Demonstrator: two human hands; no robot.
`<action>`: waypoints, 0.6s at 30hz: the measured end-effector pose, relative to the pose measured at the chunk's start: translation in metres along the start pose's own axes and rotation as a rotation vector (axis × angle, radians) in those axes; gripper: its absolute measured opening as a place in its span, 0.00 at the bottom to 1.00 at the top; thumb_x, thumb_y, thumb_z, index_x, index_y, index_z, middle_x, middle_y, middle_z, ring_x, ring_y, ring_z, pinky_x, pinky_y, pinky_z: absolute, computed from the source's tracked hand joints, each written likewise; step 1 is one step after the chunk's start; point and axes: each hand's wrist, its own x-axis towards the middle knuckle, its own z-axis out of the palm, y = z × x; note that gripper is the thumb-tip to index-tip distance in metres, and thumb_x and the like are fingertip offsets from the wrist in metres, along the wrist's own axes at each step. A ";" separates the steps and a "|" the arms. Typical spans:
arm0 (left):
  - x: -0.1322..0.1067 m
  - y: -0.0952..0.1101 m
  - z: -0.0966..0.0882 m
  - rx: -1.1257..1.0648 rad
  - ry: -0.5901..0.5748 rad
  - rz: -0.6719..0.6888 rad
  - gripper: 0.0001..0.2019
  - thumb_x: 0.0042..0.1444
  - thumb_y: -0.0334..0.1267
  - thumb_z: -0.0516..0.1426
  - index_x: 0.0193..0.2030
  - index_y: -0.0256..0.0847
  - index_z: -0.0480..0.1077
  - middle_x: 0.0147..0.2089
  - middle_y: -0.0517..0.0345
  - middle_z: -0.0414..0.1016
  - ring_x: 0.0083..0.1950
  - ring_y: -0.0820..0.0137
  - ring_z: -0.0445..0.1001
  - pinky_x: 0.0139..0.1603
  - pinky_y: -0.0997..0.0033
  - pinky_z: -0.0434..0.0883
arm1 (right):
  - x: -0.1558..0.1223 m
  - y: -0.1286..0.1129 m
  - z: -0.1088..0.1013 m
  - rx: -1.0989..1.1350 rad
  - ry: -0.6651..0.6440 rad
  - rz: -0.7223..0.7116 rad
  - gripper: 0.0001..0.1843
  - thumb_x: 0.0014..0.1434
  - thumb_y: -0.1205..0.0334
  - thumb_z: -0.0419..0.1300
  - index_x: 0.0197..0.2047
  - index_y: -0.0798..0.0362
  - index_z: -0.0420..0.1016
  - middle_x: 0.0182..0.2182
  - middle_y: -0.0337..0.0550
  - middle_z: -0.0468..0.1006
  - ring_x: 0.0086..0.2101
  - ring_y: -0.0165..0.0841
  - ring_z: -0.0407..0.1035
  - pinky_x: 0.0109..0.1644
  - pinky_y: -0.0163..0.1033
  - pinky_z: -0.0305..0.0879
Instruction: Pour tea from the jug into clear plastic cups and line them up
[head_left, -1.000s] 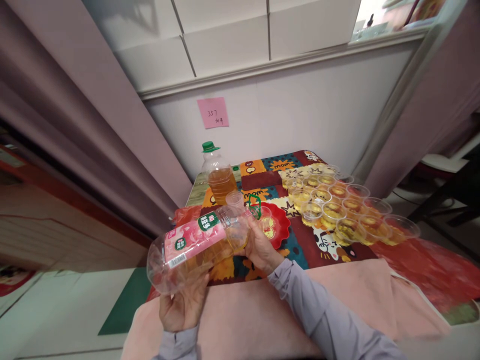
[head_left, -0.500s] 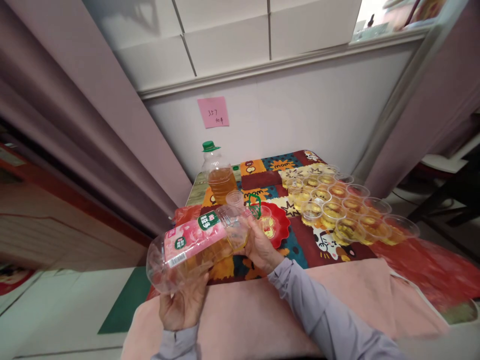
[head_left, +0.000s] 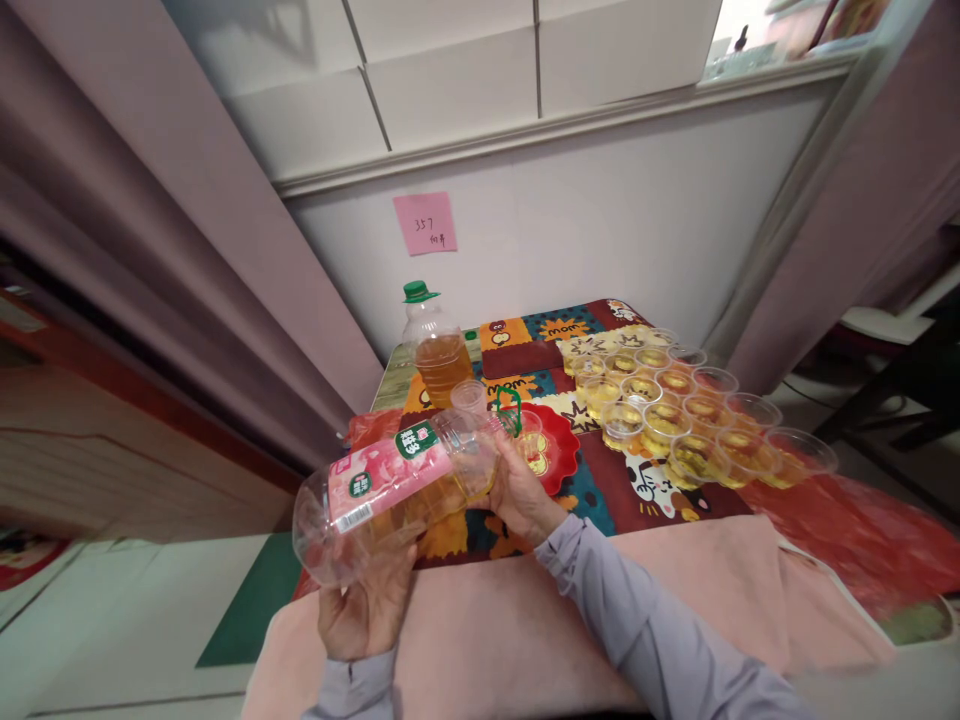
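Note:
A large clear plastic bottle (head_left: 390,470) with a pink label lies tilted in my hands, some pale yellow drink inside. My left hand (head_left: 367,605) supports it from below near its base. Around the neck end closes my right hand (head_left: 517,490). The bottle's mouth points toward a clear plastic cup (head_left: 531,440) on a red scalloped plate (head_left: 562,450); part of that cup is hidden by the hand and bottle. A green handle ring (head_left: 509,410) shows at the neck. Just behind the bottle stands a stack of clear cups (head_left: 469,396).
An upright jug (head_left: 442,360) of amber drink with a green cap stands at the back left. Several cups of yellow drink (head_left: 667,415) crowd the right side of the patterned table mat (head_left: 517,360). Pink cloth (head_left: 510,620) covers the near edge; red plastic sheeting (head_left: 862,530) lies at right.
Almost nothing differs. Both hands keep the bottle tilted in the same place, and the view has shifted very slightly.

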 end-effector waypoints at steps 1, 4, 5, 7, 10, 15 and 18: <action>0.000 0.000 -0.001 0.009 -0.003 0.008 0.30 0.74 0.51 0.56 0.81 0.58 0.62 0.81 0.48 0.67 0.80 0.45 0.66 0.74 0.43 0.72 | 0.000 0.000 0.000 -0.003 -0.005 0.000 0.28 0.80 0.37 0.47 0.66 0.44 0.75 0.51 0.45 0.89 0.42 0.38 0.85 0.38 0.42 0.83; 0.000 0.001 -0.005 0.036 -0.023 0.037 0.32 0.73 0.47 0.57 0.81 0.58 0.60 0.81 0.46 0.67 0.78 0.43 0.68 0.73 0.39 0.72 | -0.001 -0.001 0.000 -0.007 -0.009 0.007 0.28 0.80 0.36 0.47 0.65 0.44 0.76 0.50 0.45 0.89 0.41 0.38 0.85 0.37 0.41 0.83; -0.001 0.001 -0.006 0.047 -0.011 0.047 0.33 0.72 0.46 0.58 0.82 0.57 0.59 0.80 0.45 0.68 0.78 0.42 0.69 0.72 0.39 0.73 | -0.001 -0.001 0.000 -0.009 -0.009 0.011 0.28 0.79 0.36 0.47 0.65 0.44 0.76 0.51 0.45 0.89 0.40 0.38 0.85 0.37 0.41 0.82; -0.002 0.001 -0.008 0.073 0.064 0.061 0.35 0.71 0.44 0.59 0.82 0.57 0.58 0.80 0.44 0.67 0.77 0.42 0.70 0.70 0.39 0.74 | -0.001 -0.002 0.000 -0.012 -0.012 0.010 0.29 0.79 0.35 0.48 0.66 0.44 0.75 0.51 0.45 0.89 0.40 0.38 0.85 0.37 0.41 0.82; -0.005 0.001 -0.010 0.097 0.136 0.051 0.37 0.70 0.42 0.60 0.84 0.58 0.55 0.82 0.43 0.65 0.78 0.42 0.69 0.70 0.37 0.74 | -0.001 -0.002 0.001 -0.016 -0.016 0.003 0.30 0.78 0.34 0.50 0.67 0.44 0.75 0.51 0.46 0.89 0.41 0.39 0.85 0.38 0.42 0.82; -0.004 0.001 -0.011 0.023 0.064 0.043 0.36 0.73 0.50 0.57 0.85 0.61 0.52 0.86 0.46 0.57 0.82 0.43 0.62 0.73 0.40 0.72 | -0.002 -0.003 0.002 -0.015 -0.002 0.006 0.30 0.77 0.34 0.51 0.66 0.45 0.77 0.53 0.47 0.88 0.42 0.39 0.85 0.39 0.42 0.83; -0.001 0.000 -0.008 0.033 0.021 0.046 0.36 0.72 0.47 0.59 0.84 0.61 0.54 0.83 0.46 0.61 0.80 0.42 0.65 0.72 0.37 0.72 | -0.002 -0.003 0.003 -0.021 -0.003 0.016 0.30 0.78 0.35 0.50 0.65 0.46 0.77 0.52 0.46 0.89 0.40 0.38 0.85 0.39 0.42 0.82</action>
